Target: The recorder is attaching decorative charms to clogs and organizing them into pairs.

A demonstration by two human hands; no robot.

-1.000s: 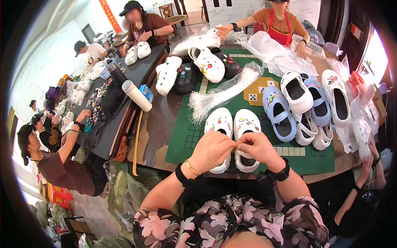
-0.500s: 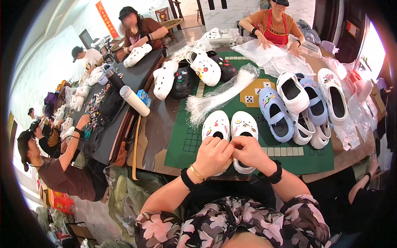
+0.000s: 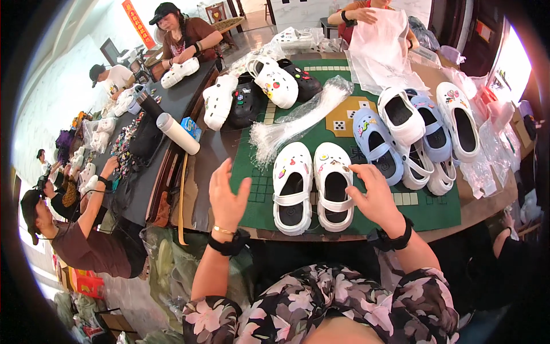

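A pair of white clogs stands side by side near the table's front edge, toes pointing away from me. Small coloured charms dot the uppers of the left clog [image 3: 297,153] and the right clog [image 3: 332,153]; their straps lie across the openings. My left hand [image 3: 228,195] is raised to the left of the pair, empty, with fingers apart. Close by the right clog's outer side is my right hand [image 3: 375,198], its fingers spread and holding nothing; whether its fingertips touch the clog I cannot tell.
Beyond the pair lies a bundle of thin clear strands [image 3: 309,117] on the green mat [image 3: 260,198]. Blue clogs [image 3: 366,129] and white clogs stand at the right, more white and black clogs [image 3: 245,106] at the back left. A white bottle [image 3: 179,135] stands left. Co-workers sit around.
My hands have come apart from above the pair, the left one moving left, the right one right. The clogs' openings and straps now show. A co-worker opposite has lifted a translucent white bag.
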